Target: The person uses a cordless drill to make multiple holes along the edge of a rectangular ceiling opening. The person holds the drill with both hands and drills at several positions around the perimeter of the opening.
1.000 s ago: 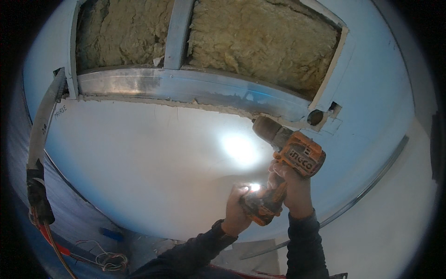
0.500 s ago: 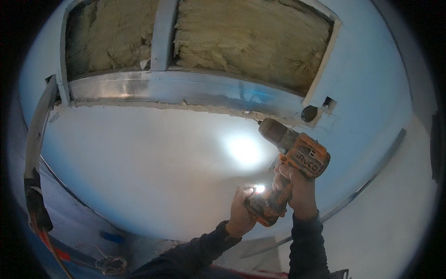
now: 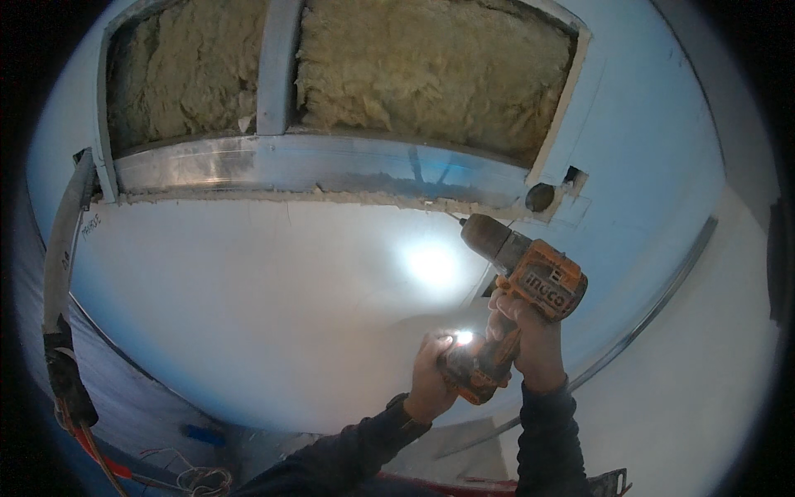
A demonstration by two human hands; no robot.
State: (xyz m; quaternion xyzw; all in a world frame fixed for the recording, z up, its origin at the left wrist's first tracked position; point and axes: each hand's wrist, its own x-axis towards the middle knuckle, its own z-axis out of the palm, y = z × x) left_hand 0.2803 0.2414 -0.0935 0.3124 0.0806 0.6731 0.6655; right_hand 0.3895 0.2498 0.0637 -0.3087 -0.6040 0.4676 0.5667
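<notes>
An orange and black cordless drill (image 3: 546, 280) is held up in front of the wall, its chuck pointing up and to the left. My right hand (image 3: 537, 338) is wrapped around its handle. At the drill's base, my left hand (image 3: 431, 383) grips the battery end, beside a lit lamp that throws a bright spot on the white wall board (image 3: 273, 290). A thin bit (image 3: 455, 217) sticks out of the chuck near the lower edge of the wall opening; whether it touches the board I cannot tell.
Above, the opening shows a metal track (image 3: 339, 164), an upright metal stud (image 3: 277, 74) and yellowish insulation (image 3: 439, 74). A round hole (image 3: 540, 197) lies right of it. A thick grey conduit (image 3: 62, 257) hangs at left, with loose wires (image 3: 205, 479) below.
The wall and its opening have shifted slightly left in view. Both hands keep their hold on the drill, which has barely moved in the picture.
</notes>
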